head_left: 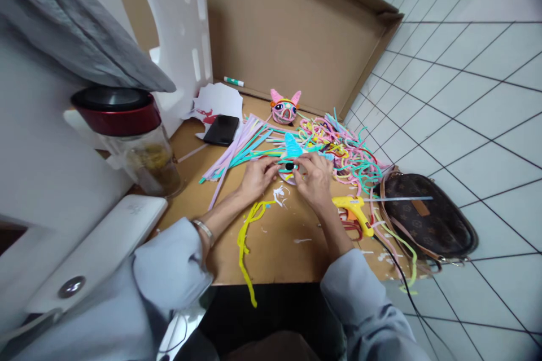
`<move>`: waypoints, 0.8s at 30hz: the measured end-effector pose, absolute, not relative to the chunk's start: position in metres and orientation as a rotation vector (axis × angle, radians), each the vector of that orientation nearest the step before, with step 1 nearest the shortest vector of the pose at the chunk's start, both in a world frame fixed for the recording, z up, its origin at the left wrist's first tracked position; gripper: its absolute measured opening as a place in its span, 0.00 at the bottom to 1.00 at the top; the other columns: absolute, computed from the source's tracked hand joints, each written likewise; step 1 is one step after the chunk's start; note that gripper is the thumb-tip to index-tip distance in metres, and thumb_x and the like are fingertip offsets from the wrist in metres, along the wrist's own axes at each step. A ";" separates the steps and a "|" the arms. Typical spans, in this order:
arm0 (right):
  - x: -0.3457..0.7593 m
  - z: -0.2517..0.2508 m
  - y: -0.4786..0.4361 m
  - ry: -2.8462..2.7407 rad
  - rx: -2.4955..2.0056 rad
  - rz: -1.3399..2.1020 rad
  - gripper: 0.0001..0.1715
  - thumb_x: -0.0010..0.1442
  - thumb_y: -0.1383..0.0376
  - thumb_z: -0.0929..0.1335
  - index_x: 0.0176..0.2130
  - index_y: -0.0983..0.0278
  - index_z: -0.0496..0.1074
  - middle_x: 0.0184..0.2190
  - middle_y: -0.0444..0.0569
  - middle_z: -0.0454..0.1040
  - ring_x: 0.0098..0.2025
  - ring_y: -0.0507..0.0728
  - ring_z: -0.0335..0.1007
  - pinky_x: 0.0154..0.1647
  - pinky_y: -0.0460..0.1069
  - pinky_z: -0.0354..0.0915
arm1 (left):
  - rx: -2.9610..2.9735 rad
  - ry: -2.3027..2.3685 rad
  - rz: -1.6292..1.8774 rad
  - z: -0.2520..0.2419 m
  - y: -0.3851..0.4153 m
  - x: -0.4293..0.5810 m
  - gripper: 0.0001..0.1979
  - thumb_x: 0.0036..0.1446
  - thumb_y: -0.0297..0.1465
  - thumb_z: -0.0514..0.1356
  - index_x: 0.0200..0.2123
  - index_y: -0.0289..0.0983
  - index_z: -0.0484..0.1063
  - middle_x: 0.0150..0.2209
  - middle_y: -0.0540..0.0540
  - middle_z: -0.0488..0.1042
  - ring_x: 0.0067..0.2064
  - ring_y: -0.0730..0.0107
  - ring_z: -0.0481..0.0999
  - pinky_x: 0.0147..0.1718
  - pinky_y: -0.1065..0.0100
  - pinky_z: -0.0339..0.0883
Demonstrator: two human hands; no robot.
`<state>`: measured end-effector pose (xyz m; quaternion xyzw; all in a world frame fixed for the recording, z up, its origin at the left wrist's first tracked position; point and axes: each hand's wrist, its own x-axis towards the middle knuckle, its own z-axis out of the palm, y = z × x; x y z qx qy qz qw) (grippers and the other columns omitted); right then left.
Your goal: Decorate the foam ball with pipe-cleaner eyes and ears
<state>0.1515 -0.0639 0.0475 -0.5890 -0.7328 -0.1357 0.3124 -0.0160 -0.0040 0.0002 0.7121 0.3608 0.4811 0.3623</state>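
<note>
My left hand (257, 176) and my right hand (315, 178) meet over a small pipe-cleaner figure (290, 159) with a light blue top and a black eye, lying on the cardboard sheet (279, 248). Both hands pinch it from either side with curled fingers. A yellow pipe cleaner (246, 242) trails from below my left hand toward the near edge. A finished pink pipe-cleaner head (285, 107) with ears sits farther back.
A tangled pile of coloured pipe cleaners (342, 146) lies right of my hands, straight ones (241, 152) to the left. A yellow glue gun (354, 210), a brown bag (427, 217), a black phone (221, 129), a red-lidded jar (135, 141) and a green marker (233, 81) surround them.
</note>
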 end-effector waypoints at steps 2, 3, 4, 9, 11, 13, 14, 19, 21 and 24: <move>0.151 0.047 -0.064 -1.930 -1.553 -0.372 0.11 0.62 0.67 0.68 0.44 0.59 0.78 0.46 0.51 0.77 0.48 0.62 0.67 0.51 0.56 0.55 | 1.948 0.923 1.236 0.001 -0.004 -0.019 0.12 0.63 0.30 0.59 0.45 0.35 0.80 0.31 0.45 0.82 0.30 0.67 0.78 0.34 0.69 0.70; 0.152 0.047 -0.064 -1.928 -1.553 -0.379 0.11 0.62 0.67 0.68 0.44 0.59 0.78 0.46 0.51 0.77 0.48 0.62 0.68 0.50 0.56 0.55 | 2.004 0.918 1.232 0.001 -0.003 -0.020 0.12 0.63 0.30 0.59 0.46 0.35 0.80 0.33 0.45 0.83 0.32 0.66 0.79 0.36 0.68 0.71; 0.152 0.047 -0.064 -1.926 -1.556 -0.384 0.11 0.62 0.66 0.68 0.44 0.59 0.78 0.45 0.51 0.77 0.48 0.62 0.68 0.50 0.56 0.55 | 2.052 0.913 1.230 0.001 -0.002 -0.022 0.12 0.63 0.30 0.59 0.46 0.36 0.80 0.35 0.44 0.83 0.35 0.65 0.80 0.39 0.67 0.72; 0.155 0.046 -0.063 -1.913 -1.556 -0.404 0.11 0.61 0.67 0.69 0.44 0.59 0.78 0.45 0.51 0.77 0.48 0.62 0.68 0.50 0.56 0.55 | 2.160 0.868 1.228 -0.003 0.004 -0.026 0.14 0.62 0.28 0.62 0.50 0.34 0.79 0.41 0.42 0.84 0.40 0.63 0.82 0.44 0.65 0.74; 0.155 0.045 -0.063 -1.911 -1.540 -0.414 0.11 0.60 0.68 0.70 0.44 0.60 0.78 0.45 0.51 0.77 0.48 0.62 0.68 0.49 0.56 0.55 | 2.181 0.848 1.249 -0.005 0.006 -0.027 0.14 0.61 0.28 0.63 0.50 0.35 0.80 0.41 0.42 0.84 0.40 0.63 0.82 0.44 0.65 0.74; 0.155 0.045 -0.063 -1.910 -1.534 -0.423 0.10 0.60 0.68 0.70 0.43 0.60 0.78 0.44 0.51 0.77 0.47 0.62 0.68 0.49 0.56 0.55 | 2.203 0.843 1.295 -0.008 0.008 -0.027 0.11 0.61 0.28 0.63 0.47 0.36 0.81 0.42 0.42 0.84 0.41 0.62 0.83 0.45 0.64 0.75; 0.154 0.045 -0.063 -1.913 -1.533 -0.425 0.10 0.60 0.68 0.69 0.43 0.60 0.78 0.44 0.50 0.77 0.47 0.61 0.68 0.49 0.56 0.55 | 2.214 0.843 1.317 -0.009 0.008 -0.027 0.10 0.62 0.29 0.63 0.45 0.37 0.82 0.42 0.42 0.85 0.41 0.62 0.83 0.45 0.64 0.75; 0.153 0.044 -0.063 -1.925 -1.502 -0.457 0.09 0.61 0.67 0.69 0.41 0.60 0.78 0.43 0.50 0.78 0.46 0.61 0.68 0.48 0.56 0.55 | 2.273 0.875 1.416 -0.014 0.008 -0.024 0.07 0.63 0.29 0.63 0.38 0.37 0.83 0.36 0.42 0.84 0.37 0.64 0.82 0.41 0.65 0.75; 0.153 0.044 -0.063 -1.928 -1.497 -0.469 0.08 0.61 0.67 0.69 0.41 0.60 0.78 0.43 0.50 0.78 0.46 0.61 0.69 0.48 0.56 0.55 | 2.306 0.921 1.439 -0.015 0.008 -0.022 0.06 0.62 0.28 0.63 0.37 0.37 0.83 0.35 0.42 0.84 0.36 0.64 0.82 0.40 0.65 0.74; 0.152 0.044 -0.063 -1.935 -1.508 -0.480 0.08 0.61 0.66 0.69 0.41 0.59 0.78 0.44 0.50 0.78 0.46 0.61 0.68 0.49 0.56 0.55 | 2.348 0.977 1.433 -0.016 0.008 -0.019 0.06 0.62 0.27 0.63 0.36 0.36 0.82 0.34 0.42 0.83 0.34 0.65 0.80 0.38 0.66 0.73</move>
